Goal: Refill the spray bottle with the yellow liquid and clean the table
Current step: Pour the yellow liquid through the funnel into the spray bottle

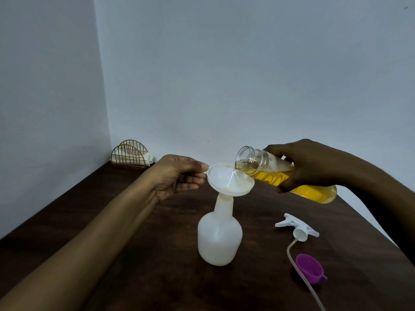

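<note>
A white translucent spray bottle (219, 234) stands upright on the dark wooden table (134, 254) with its top off. A white funnel (229, 179) sits in its neck. My left hand (179, 176) pinches the funnel's left rim tab between thumb and fingers. My right hand (307, 164) grips a clear bottle of yellow liquid (280, 176), tilted with its open mouth over the funnel. A thin stream runs from the mouth into the funnel. The white spray head (297, 227) with its long dip tube lies on the table to the right.
A purple cap-like cup (310, 268) lies on its side near the dip tube at the right. A gold wire napkin holder (131, 154) with white napkins stands in the far left corner against the wall. The table's right edge runs diagonally behind my right arm.
</note>
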